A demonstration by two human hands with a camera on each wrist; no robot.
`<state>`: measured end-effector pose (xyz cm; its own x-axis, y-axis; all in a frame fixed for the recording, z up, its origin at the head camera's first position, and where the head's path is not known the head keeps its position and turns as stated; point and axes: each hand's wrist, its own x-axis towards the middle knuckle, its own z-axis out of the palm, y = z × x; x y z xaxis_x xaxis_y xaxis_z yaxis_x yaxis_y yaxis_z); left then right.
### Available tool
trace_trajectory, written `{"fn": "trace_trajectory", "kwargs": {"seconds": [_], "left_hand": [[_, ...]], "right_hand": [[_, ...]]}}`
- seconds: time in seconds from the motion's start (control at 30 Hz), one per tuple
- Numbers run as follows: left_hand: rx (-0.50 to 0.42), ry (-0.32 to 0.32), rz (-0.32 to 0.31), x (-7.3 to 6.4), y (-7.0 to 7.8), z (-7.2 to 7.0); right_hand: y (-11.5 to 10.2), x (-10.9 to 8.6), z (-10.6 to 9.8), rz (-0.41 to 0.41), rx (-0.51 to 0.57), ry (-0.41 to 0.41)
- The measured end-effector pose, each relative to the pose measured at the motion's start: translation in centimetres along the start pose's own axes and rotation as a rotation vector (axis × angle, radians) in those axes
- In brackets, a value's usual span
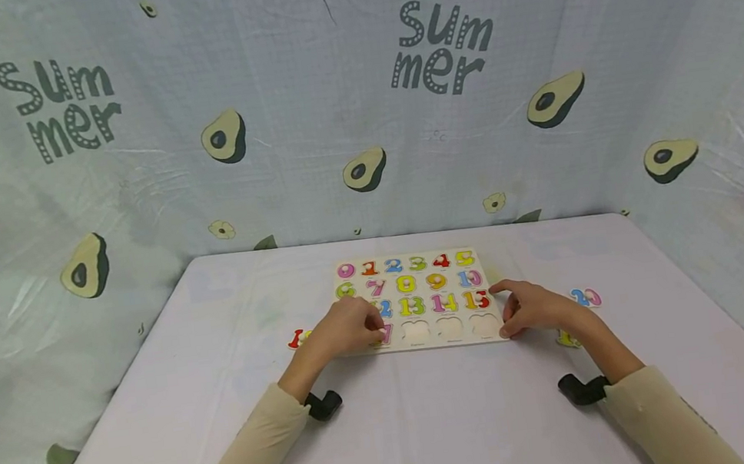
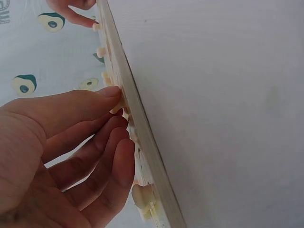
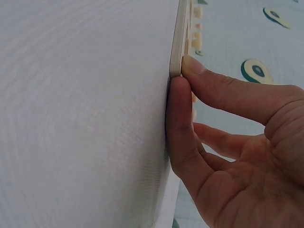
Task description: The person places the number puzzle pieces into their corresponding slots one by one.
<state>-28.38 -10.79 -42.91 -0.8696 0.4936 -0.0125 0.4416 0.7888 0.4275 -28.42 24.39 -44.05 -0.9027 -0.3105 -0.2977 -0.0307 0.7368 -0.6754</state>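
A wooden number puzzle board (image 1: 433,347) lies flat on the table, with colourful knobbed number pieces in its upper rows. At the bottom row, my left hand (image 1: 349,328) pinches the knob of a pink number piece (image 1: 387,334), whose visible digit looks like a 7. The left wrist view shows thumb and fingertips (image 2: 111,92) close together at that knob, right above the board's edge (image 2: 142,126). My right hand (image 1: 536,307) grips the board's near right corner, its thumb on top and a finger against the side (image 3: 176,57).
Three bare recesses (image 1: 450,328) show in the bottom row. A loose red-and-yellow number piece (image 1: 297,339) lies left of the board, partly behind the left hand. Right of it lie a blue-and-pink 20 piece (image 1: 585,298) and a yellow piece (image 1: 568,339) beside the right wrist.
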Motion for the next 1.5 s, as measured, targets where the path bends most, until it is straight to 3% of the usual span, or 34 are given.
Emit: {"fn": "trace_trajectory", "kwargs": {"seconds": [0.83,1.0,1.23,1.4,1.5], "left_hand": [[-0.025,0.002,0.047,-0.1,-0.2,0.2],[-0.075,-0.004,0.039,-0.4,-0.4,-0.2],[-0.128,0.027,-0.009,-0.9,-1.7,-2.6],[-0.119,0.065,-0.066,-1.9,-3.4,-4.9],[-0.125,0.046,-0.105,-2.6,-4.5,-5.9]], "right_hand": [[0.0,-0.2,0.0,0.009,-0.022,0.013],[0.0,-0.2,0.0,0.003,-0.012,0.006],[-0.1,-0.2,0.0,0.009,-0.02,0.012],[-0.1,-0.1,0.0,0.015,-0.015,0.015],[0.0,0.0,0.1,0.012,-0.011,0.014]]}}
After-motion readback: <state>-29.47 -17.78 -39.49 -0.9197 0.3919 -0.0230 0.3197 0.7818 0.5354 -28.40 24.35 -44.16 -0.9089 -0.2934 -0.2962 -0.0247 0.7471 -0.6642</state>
